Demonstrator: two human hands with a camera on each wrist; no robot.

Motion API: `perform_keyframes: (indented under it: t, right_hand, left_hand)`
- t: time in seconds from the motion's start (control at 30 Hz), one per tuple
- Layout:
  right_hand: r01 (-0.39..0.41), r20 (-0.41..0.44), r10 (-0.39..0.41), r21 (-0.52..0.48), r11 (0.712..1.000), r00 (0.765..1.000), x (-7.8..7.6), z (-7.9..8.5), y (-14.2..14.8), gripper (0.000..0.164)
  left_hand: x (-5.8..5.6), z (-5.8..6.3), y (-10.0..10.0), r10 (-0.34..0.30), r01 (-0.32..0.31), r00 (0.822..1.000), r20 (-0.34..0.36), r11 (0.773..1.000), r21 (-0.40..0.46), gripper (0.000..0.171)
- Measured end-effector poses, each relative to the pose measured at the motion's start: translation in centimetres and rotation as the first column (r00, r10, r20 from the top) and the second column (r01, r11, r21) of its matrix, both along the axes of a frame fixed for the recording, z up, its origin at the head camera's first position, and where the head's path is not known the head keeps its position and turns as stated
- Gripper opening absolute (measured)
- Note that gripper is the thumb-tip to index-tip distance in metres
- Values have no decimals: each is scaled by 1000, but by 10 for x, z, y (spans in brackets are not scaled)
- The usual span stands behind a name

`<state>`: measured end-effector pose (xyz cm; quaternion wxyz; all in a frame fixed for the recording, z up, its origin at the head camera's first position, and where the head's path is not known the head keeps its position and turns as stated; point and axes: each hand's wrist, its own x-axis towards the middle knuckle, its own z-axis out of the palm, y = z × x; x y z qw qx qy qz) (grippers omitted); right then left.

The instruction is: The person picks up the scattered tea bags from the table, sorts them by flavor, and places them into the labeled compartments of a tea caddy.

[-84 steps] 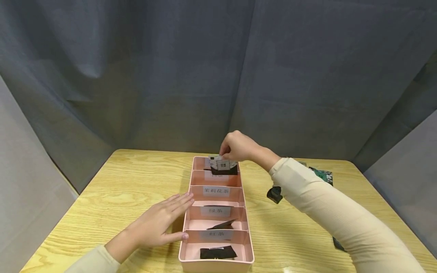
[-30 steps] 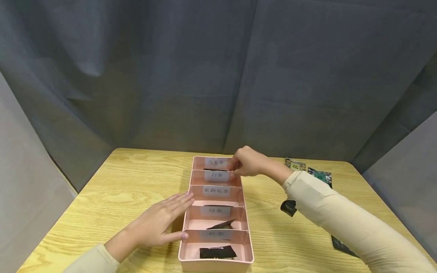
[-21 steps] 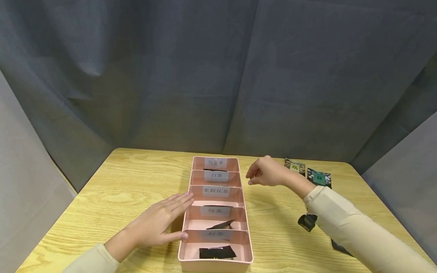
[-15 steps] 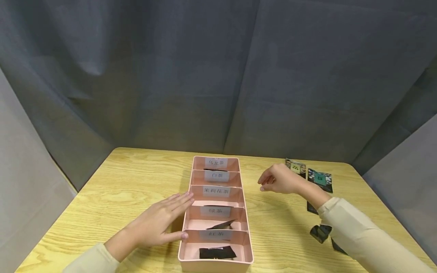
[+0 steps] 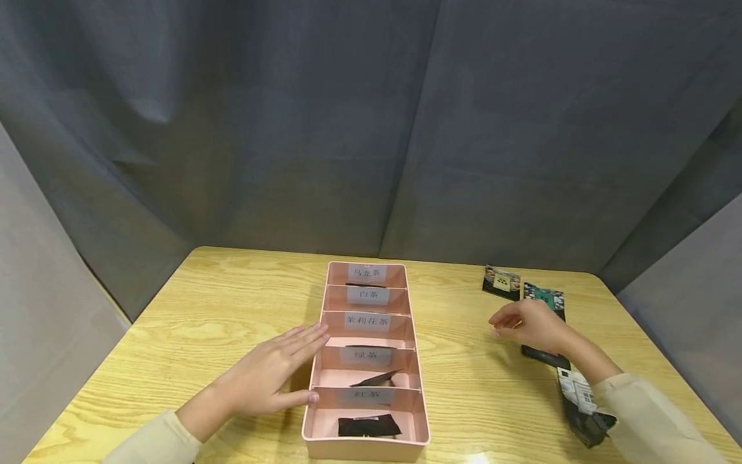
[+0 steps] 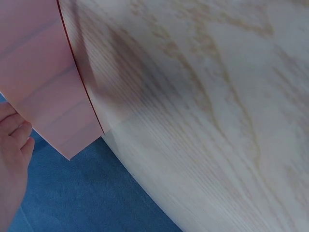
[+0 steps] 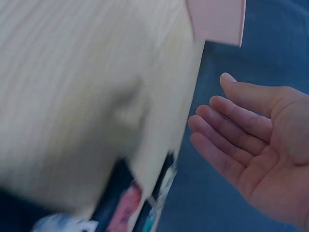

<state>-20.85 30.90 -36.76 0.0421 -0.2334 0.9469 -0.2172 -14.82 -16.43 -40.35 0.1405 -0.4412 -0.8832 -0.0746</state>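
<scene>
A long pink box (image 5: 365,449) with a row of labelled compartments stands on the table. My left hand (image 5: 272,374) rests against its left side, fingertips at the rim and fingers straight; the left wrist view shows the same hand (image 6: 14,150) beside the pink wall. A black tea sachet (image 5: 369,426) lies in the front compartment, and a dark sachet (image 5: 377,379) leans in the one behind. My right hand (image 5: 536,325) hovers right of the box near several sachets, holding nothing. In the right wrist view its palm (image 7: 285,150) shows bare, fingers loosely bent.
On the table's right side lie a sachet with a yellow label (image 5: 501,282), one with a green label (image 5: 543,296), a dark one (image 5: 545,356) and a black-and-white one (image 5: 580,393). A grey curtain (image 5: 371,129) hangs behind the table (image 5: 232,303).
My right hand has let go of the pale sachet it pinched over the rear compartments, then moved right and nearer, towards the loose sachets. My left hand has stayed at the box.
</scene>
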Motion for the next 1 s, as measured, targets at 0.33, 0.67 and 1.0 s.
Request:
perform_keyframes:
  t: [0.33,0.67,1.0]
  right_hand:
    - [133,8,-133,60,989,991,18,-21,50,28]
    - [220,62,-228,110,969,972,35,-30,85,33]
    - [214,150,-245,198,957,958,43,-35,115,53]
  left_hand:
    - [0,-1,0,-8,9,1000,-30,1000,9,81]
    - [0,0,-1,0,0,1000,-19,1000,4,82]
    - [0,0,-1,-2,2,1000,-6,1000,-2,81]
